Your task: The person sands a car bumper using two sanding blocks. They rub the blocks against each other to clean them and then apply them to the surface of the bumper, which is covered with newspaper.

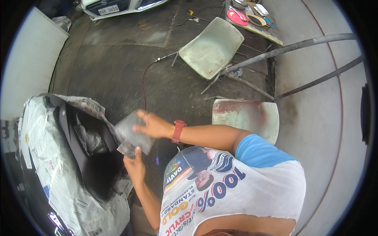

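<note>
My left hand (136,168) is closed at the lower edge of a thin grey sheet, its thumb up beside a small, dark, speckled piece (126,149). Over the upper right part of the grey sheet (134,133) is my right hand (155,126), blurred by motion, with a red watch (178,131) on its wrist. The sheet's material cannot be made out. Just left of both hands stands a dark, smooth, curved panel (73,135), wrapped around its sides in newspaper (43,157). The hands appear apart from its surface.
Two worn, pale plastic chair seats, one upper (212,47) and one lower (246,118), stand to the right among bent metal tubes (307,45). A thin red hose (146,76) crosses the dark floor. Farther back are a white car (122,6) and a board with small items (271,35).
</note>
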Demonstrator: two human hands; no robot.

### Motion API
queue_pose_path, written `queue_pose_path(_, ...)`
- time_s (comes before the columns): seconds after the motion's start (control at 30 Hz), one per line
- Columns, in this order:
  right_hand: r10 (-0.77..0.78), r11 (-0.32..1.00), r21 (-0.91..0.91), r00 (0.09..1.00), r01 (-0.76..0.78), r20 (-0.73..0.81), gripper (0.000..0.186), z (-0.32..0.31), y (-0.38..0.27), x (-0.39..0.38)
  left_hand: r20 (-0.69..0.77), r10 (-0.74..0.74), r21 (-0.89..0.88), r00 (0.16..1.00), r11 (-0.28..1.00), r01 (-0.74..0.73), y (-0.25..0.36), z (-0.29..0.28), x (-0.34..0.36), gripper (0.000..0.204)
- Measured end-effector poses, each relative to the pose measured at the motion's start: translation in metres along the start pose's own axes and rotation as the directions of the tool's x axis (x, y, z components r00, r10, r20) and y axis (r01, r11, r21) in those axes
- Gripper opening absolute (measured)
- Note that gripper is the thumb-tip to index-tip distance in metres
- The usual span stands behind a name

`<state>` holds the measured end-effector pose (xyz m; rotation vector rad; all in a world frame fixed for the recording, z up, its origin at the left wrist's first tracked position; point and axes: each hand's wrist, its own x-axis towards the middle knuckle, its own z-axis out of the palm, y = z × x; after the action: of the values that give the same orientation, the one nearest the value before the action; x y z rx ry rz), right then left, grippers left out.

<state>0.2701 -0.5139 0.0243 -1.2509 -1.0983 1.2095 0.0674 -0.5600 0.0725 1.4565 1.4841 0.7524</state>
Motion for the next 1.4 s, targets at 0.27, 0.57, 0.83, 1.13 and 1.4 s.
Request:
queue_pose_path(0.27, 0.028, 0.981, -0.194, 0.997, -0.012, 0.079, 0.065, 0.012, -0.002, 0.098, 0.183, -0.048, 0.053, 0.982, 0.998, 0.039, 0.004, -0.010, 0.123, 0.042)
queue_pose_path(0.57, 0.216, 0.976, -0.040, 0.969, -0.212, 0.124, 0.055, 0.041, 0.003, 0.251, 0.429, -0.032, -0.830, 0.903, 0.380, 0.408, -0.026, -0.057, 0.277, 0.087)
queue_pose_path(0.83, 0.433, 0.688, 0.573, 0.885, -0.446, 0.169, 0.047, 0.059, -0.032, 0.306, 0.142, -0.037, -0.766, 0.989, 0.629, 0.134, -0.027, -0.089, 0.365, 0.054)
queue_pose_path(1.13, 0.395, 0.834, 0.384, 0.915, -0.396, 0.086, 0.030, 0.067, -0.058, 0.408, -0.066, -0.013, -0.494, 0.998, 0.869, -0.021, -0.009, -0.098, 0.377, 0.036)
queue_pose_path(1.4, 0.121, 0.988, -0.119, 0.962, -0.094, 0.244, 0.040, 0.068, -0.025, 0.455, -0.062, -0.117, -0.257, 0.991, 0.962, 0.097, 0.022, -0.082, 0.397, 0.035)
